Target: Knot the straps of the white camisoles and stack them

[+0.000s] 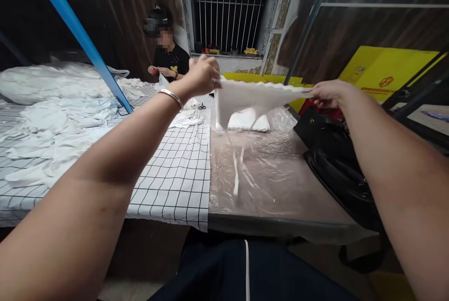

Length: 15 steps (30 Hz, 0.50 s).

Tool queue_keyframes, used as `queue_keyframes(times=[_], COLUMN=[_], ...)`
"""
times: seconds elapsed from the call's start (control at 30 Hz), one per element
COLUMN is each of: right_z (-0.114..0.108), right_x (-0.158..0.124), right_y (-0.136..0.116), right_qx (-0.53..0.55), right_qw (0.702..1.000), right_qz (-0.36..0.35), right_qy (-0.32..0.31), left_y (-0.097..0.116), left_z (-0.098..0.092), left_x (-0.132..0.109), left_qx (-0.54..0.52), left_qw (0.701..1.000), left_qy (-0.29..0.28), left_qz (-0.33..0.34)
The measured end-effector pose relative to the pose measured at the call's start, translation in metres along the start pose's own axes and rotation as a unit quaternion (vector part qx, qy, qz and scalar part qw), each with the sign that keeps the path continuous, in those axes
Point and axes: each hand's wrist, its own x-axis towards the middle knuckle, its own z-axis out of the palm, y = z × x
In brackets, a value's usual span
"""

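Observation:
Between my two hands stretches a white cloth piece (242, 96) with a wavy edge, held up over the table and blurred by motion. My left hand (205, 74), a bangle on its wrist, pinches the left end. The other end is gripped in the fingers of my right hand (328, 94). Thin white strips (236, 175) hang below the cloth, above the plastic-covered tabletop. Behind it, partly hidden, a flat stack of white cloth (249, 121) lies on the table.
White garments (52, 137) heap on the checked cloth (175, 175) at left. Scissors (202, 106) lie near the middle. A black bag (340, 165) sits at right, by a yellow box (389, 69). A blue post (84, 39) rises at left. A co-worker (171, 60) sits beyond.

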Motion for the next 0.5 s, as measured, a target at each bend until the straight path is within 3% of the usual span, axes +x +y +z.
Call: queue_keyframes(times=[0.07, 0.13, 0.23, 0.3, 0.37, 0.43, 0.5], right_z=[-0.012, -0.016, -0.002, 0.021, 0.046, 0.064, 0.068], right_x=[-0.005, -0.023, -0.07, -0.107, -0.142, -0.171, -0.193], right_y=[-0.001, 0.008, 0.043, 0.079, 0.122, 0.165, 0.196], right_qx=[-0.007, -0.045, -0.155, -0.228, -0.271, -0.248, -0.177], right_qw=[0.999, 0.998, 0.988, 0.972, 0.962, 0.967, 0.979], right_qz=[0.026, 0.031, -0.001, -0.043, -0.021, 0.007, 0.037], right_qy=[0.017, 0.032, 0.007, -0.024, -0.037, -0.062, -0.094], left_y=[0.0, 0.012, 0.05, 0.085, 0.12, 0.149, 0.168], left_z=[-0.004, 0.002, 0.032, 0.06, 0.085, 0.101, 0.103], left_x=[0.003, -0.019, -0.093, -0.155, -0.213, -0.258, -0.286], left_qx=[0.0, -0.009, -0.011, 0.013, 0.025, 0.022, 0.016], left_qw=[1.0, 1.0, 0.999, 0.992, 0.984, 0.979, 0.975], left_qy=[0.01, -0.002, -0.053, -0.118, -0.169, -0.185, -0.185], left_qz=[0.0, 0.005, -0.009, -0.029, -0.054, -0.086, -0.121])
